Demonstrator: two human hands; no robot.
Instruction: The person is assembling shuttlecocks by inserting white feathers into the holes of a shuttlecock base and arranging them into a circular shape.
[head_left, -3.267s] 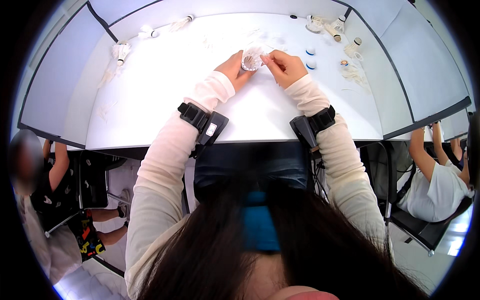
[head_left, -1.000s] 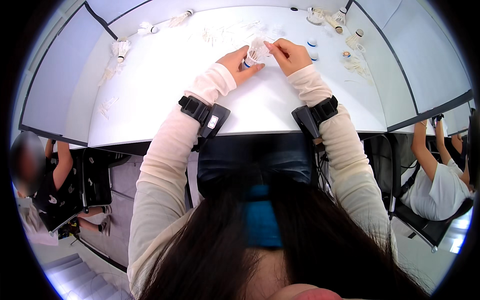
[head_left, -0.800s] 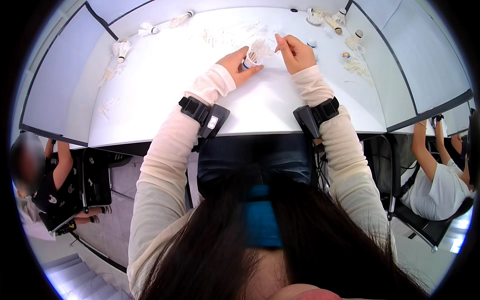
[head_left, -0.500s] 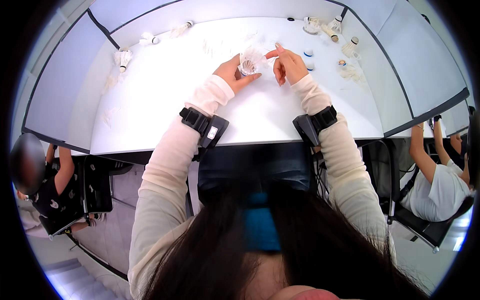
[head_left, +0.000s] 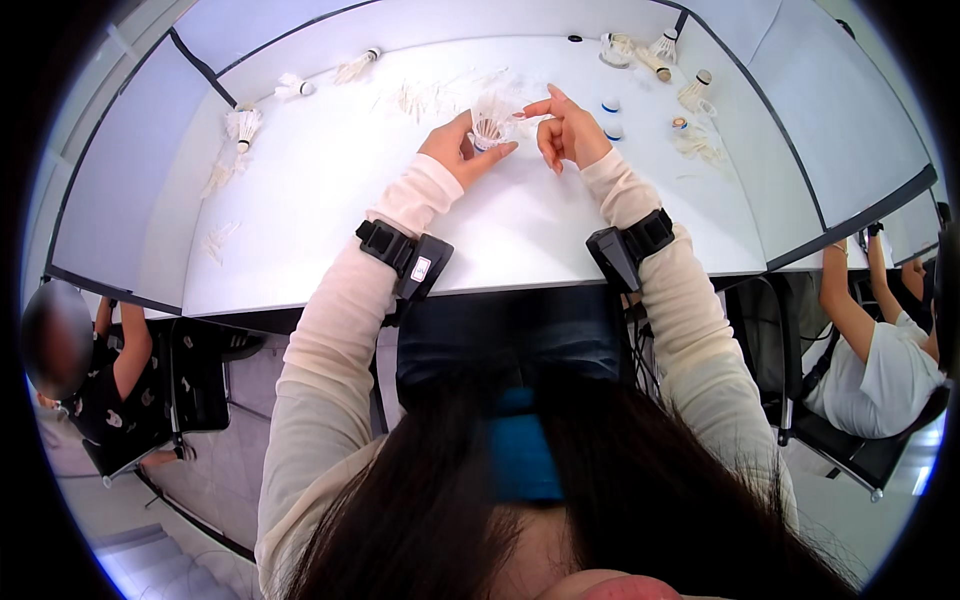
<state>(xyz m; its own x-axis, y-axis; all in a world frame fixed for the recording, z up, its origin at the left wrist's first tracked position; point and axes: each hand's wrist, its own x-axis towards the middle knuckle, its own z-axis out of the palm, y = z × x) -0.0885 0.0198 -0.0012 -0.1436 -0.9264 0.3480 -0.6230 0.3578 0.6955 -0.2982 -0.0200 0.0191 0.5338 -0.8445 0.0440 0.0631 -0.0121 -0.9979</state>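
Over the white table, my left hand [head_left: 461,152] is closed around a white feather shuttlecock [head_left: 488,130], its thumb along the near side. The feathers point up and away, and a bit of blue band shows low down by the thumb. My right hand [head_left: 574,132] is just right of the shuttlecock. One of its fingertips reaches to the feather edge, another finger points up, and the rest are loosely curled. Whether that fingertip touches the feathers is hard to tell. Loose feathers [head_left: 425,98] lie on the table beyond my left hand.
Two blue-banded cork heads [head_left: 612,131] stand right of my right hand. Several shuttlecocks and feather pieces [head_left: 697,146] lie along the right side, more shuttlecocks [head_left: 243,126] at the left and back. Upright partitions [head_left: 140,160] edge the table. Other people sit beyond both sides.
Both hands and the shuttlecock have shifted slightly left. The right hand's extended fingertip has moved a little with the shuttlecock; the left hand keeps its hold.
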